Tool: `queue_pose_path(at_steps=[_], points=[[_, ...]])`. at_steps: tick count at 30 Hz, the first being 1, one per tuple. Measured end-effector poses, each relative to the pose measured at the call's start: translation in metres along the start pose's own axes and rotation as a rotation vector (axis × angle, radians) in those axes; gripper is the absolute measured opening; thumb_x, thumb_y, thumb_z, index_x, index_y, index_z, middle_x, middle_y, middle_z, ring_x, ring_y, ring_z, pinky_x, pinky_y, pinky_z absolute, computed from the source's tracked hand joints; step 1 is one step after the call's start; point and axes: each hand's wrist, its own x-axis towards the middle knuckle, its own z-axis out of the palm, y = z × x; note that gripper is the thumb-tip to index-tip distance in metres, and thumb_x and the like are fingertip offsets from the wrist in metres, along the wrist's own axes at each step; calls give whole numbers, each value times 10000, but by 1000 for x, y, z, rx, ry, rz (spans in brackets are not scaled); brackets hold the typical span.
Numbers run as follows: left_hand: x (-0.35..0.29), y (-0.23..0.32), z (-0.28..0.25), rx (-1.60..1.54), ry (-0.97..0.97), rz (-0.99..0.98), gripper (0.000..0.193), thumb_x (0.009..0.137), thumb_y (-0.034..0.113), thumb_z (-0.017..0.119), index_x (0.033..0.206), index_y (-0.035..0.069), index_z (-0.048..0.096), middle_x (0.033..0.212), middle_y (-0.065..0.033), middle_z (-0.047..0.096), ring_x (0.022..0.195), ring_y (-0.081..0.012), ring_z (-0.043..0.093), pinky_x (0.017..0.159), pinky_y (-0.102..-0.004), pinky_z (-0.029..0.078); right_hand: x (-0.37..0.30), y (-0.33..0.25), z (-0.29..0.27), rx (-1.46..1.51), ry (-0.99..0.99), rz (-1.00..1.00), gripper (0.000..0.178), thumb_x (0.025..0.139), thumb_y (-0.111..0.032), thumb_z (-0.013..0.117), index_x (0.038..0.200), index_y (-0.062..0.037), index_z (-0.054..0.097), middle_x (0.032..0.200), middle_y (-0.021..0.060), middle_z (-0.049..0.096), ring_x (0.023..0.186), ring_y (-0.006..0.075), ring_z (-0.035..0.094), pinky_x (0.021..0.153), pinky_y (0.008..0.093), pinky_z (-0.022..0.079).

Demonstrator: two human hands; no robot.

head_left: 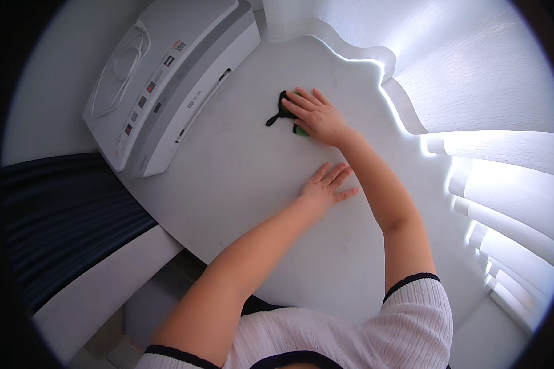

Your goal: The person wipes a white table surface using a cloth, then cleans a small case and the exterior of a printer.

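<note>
My right hand (319, 118) lies over a small green-and-black item (284, 109) on the white tabletop (252, 178). Its fingers are stretched out and a little apart on top. A black loop sticks out at the item's left, and a green piece with a dark edge shows below my palm. Most of the item is hidden, so its exact kind cannot be told; it looks soft. Nearer to me, my left hand (327, 192) rests on the tabletop with fingers spread, holding nothing.
A white-and-grey printer (194, 92) stands on the table's far left, with a coiled white cable (124, 67) on top. White curtains (474, 92) hang along the right edge, lit from behind. Dark pleated fabric (74, 215) lies beyond the left edge.
</note>
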Motion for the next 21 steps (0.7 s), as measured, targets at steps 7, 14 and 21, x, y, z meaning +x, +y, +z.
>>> queue_pose_path(at_steps=[7, 14, 21], points=[[-1, -4, 17, 9, 185, 32, 1097, 709, -80, 575, 1552, 356, 25, 1623, -90, -111, 1496, -247, -113, 1177, -465, -50, 52, 92, -3, -187, 241, 457, 516, 971, -291, 503, 1450, -135, 392, 1513, 80, 370, 1431, 273, 271, 1176, 454, 193], [3, -8, 29, 46, 175, 54, 903, 736, -7, 567, 1518, 298, 235, 1627, -86, -9, 1498, -262, -87, 1178, -488, -64, 138, 89, 10, -356, 309, 375, 476, 932, -242, 530, 1364, -52, 469, 1430, 103, 469, 1306, 252, 418, 1071, 422, 319], [-1, -9, 16, 30, 121, 69, 763, 779, 81, 574, 1476, 295, 350, 1629, -93, 29, 1503, -229, -34, 1182, -466, -69, 187, 125, 18, -298, 427, 335, 456, 908, -230, 551, 1338, -88, 494, 1395, 81, 497, 1270, 252, 452, 1056, 414, 342]])
